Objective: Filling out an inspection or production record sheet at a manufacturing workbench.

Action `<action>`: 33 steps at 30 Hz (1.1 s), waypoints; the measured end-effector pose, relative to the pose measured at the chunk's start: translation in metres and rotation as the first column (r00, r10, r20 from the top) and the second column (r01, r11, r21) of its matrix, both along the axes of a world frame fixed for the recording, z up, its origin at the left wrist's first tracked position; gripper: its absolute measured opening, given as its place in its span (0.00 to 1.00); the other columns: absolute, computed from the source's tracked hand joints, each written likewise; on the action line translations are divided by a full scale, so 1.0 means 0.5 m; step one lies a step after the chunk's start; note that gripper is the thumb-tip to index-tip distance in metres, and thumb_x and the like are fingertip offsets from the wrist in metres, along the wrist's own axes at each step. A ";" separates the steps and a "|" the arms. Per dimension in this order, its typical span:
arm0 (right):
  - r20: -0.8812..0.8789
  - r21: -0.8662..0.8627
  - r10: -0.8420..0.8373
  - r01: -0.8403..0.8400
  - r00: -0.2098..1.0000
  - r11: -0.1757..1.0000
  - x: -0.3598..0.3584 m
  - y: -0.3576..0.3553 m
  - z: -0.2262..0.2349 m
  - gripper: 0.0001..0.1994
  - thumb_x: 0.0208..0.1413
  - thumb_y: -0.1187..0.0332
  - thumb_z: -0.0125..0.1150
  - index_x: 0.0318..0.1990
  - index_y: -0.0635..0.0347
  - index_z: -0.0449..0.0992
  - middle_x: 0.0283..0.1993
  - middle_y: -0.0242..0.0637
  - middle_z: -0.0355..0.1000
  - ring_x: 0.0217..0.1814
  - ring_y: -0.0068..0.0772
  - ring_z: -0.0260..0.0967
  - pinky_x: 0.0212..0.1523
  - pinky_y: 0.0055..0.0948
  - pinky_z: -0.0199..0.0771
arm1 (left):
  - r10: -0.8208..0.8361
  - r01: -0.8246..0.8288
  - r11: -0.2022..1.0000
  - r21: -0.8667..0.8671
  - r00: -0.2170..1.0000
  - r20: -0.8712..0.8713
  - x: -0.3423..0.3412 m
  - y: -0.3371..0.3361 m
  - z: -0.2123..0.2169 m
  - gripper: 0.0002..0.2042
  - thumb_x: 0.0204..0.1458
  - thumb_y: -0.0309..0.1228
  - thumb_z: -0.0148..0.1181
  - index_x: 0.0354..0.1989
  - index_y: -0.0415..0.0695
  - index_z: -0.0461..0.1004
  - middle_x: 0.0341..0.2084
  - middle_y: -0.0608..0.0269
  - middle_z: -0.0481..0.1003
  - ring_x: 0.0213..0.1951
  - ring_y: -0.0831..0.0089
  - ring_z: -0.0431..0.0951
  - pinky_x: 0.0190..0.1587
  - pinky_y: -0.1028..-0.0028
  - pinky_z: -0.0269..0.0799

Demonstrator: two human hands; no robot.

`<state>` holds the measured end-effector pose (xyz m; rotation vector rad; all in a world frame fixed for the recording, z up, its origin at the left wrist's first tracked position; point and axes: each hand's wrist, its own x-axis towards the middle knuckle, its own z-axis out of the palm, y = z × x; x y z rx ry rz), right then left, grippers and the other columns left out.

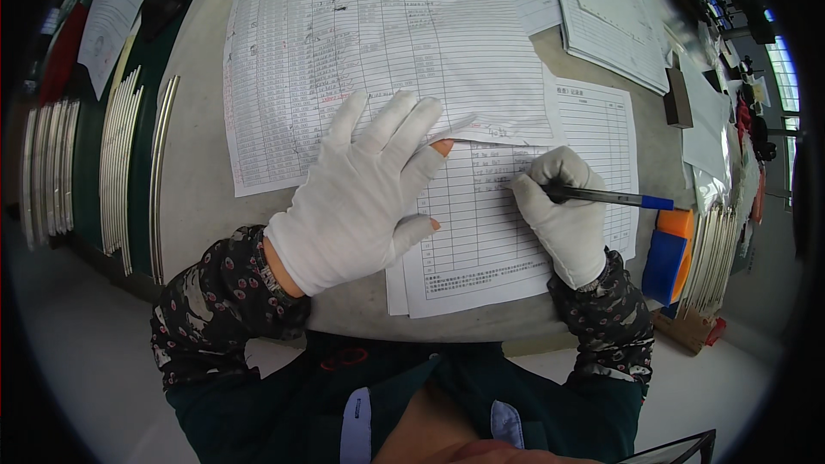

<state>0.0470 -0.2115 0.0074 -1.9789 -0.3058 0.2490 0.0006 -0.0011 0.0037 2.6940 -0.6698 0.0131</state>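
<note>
Pen (614,197) pinched in the gloved right hand (563,215) over a ruled form (481,271).
On my feed, the gloved left hand (357,198) lies with fingers spread across a larger printed sheet (284,112), its thumb over the form; I cannot tell whether the nib touches paper. The form lies on the near part of the table (193,163), partly under the sheet's near edge. To the left I see thin metal rods (120,167); to the right, a blue-and-orange object (663,262); far right, a paper stack (606,30).
</note>
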 end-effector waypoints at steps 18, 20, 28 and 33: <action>0.010 -0.046 -0.011 0.011 1.000 0.999 0.003 -0.002 0.002 0.10 0.43 0.81 0.57 0.21 0.61 0.62 0.19 0.27 0.63 0.22 0.13 0.55 0.23 0.14 0.58 | -0.006 0.006 1.000 0.016 1.000 -0.002 0.003 0.001 -0.001 0.29 0.38 0.41 0.61 0.49 0.39 0.63 0.57 0.49 0.51 0.60 0.53 0.49 0.60 0.48 0.42; 0.026 0.023 0.036 -0.036 0.999 0.999 0.003 -0.005 -0.004 0.09 0.44 0.81 0.57 0.21 0.61 0.62 0.20 0.27 0.63 0.22 0.12 0.55 0.23 0.14 0.58 | -0.006 0.006 1.000 0.013 1.000 0.001 0.003 0.000 -0.002 0.29 0.38 0.41 0.61 0.49 0.39 0.63 0.57 0.49 0.51 0.60 0.53 0.49 0.60 0.48 0.42; 0.006 -0.023 -0.004 0.004 1.000 1.000 0.000 0.000 0.004 0.10 0.43 0.80 0.58 0.20 0.60 0.61 0.20 0.27 0.62 0.22 0.13 0.54 0.24 0.15 0.58 | -0.007 0.007 1.000 0.011 1.000 -0.015 0.001 0.001 0.003 0.29 0.37 0.41 0.61 0.48 0.38 0.64 0.57 0.48 0.51 0.60 0.53 0.49 0.60 0.48 0.42; 0.014 0.086 -0.046 0.044 0.999 0.995 0.004 -0.014 -0.004 0.10 0.42 0.80 0.57 0.20 0.60 0.61 0.19 0.26 0.60 0.22 0.14 0.53 0.24 0.16 0.58 | -0.014 0.014 1.000 0.024 1.000 -0.004 0.002 0.001 0.002 0.30 0.37 0.41 0.61 0.50 0.38 0.62 0.57 0.47 0.51 0.60 0.52 0.49 0.60 0.48 0.42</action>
